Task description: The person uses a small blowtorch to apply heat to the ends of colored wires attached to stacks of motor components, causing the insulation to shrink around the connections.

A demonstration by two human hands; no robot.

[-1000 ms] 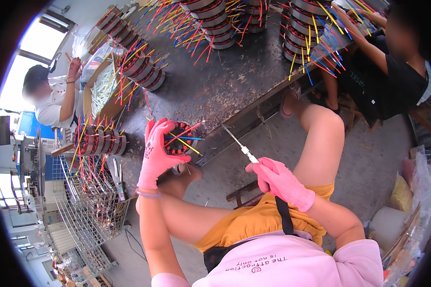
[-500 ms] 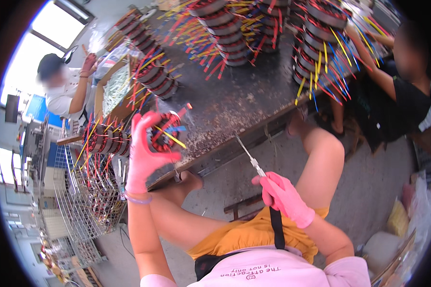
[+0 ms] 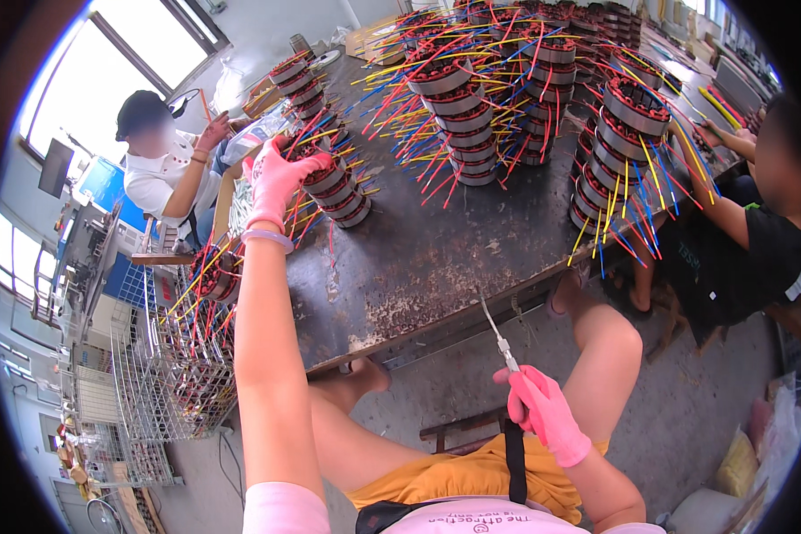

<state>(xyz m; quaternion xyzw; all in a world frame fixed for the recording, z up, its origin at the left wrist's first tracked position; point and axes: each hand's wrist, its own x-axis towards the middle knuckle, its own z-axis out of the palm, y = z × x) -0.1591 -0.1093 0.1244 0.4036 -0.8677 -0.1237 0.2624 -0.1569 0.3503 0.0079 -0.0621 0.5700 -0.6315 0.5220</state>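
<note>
My left hand (image 3: 279, 182), in a pink glove, reaches out to the near stack of motor stators (image 3: 340, 200) at the left of the table. Its fingers and thumb curve round the top stator (image 3: 319, 153), which the glove partly hides. Red, yellow and blue leads stick out from the stack. Low over my lap, my right hand (image 3: 547, 416), also gloved in pink, is closed on a slim metal tool (image 3: 500, 343). A thin rod runs from its silvery fitting toward the table's front edge. The fist covers its grip.
More stator stacks (image 3: 472, 133) stand at the back and right (image 3: 610, 165) of the dark worn table (image 3: 409, 276). Left are a stator (image 3: 215, 274) and wire baskets (image 3: 156, 383). Co-workers sit at left (image 3: 165, 169) and right (image 3: 739, 240).
My left hand has moved forward from the table's near left edge to the stator stack. The stator beside it there is gone from that spot. My right hand still holds the tool.
</note>
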